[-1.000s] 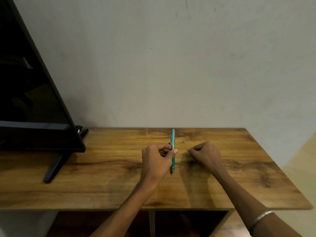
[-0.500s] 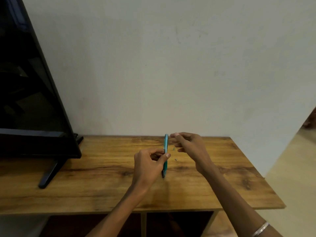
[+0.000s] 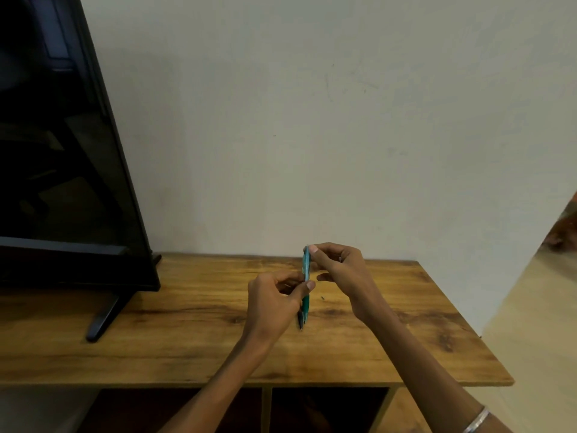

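Note:
A teal pen [image 3: 305, 267] stands nearly upright above the wooden table [image 3: 187, 339], tip pointing down. My left hand [image 3: 273, 303] pinches its middle between thumb and fingers. My right hand [image 3: 340, 270] pinches the pen's top end with thumb and forefinger. The pen's lower part is darker green and ends in a dark tip just above the tabletop. A tiny dark speck [image 3: 322, 297] lies on the table right of the pen.
A black television [image 3: 62, 182] on a black foot [image 3: 103, 320] stands at the table's left. A plain wall rises behind the table. The table's right edge drops to a tan floor [image 3: 537, 339]. Dark shelf openings [image 3: 327, 407] lie below the front edge.
My right hand rose from the tabletop, where it rested curled, to the pen's top end and now pinches it. My left hand kept its hold on the pen.

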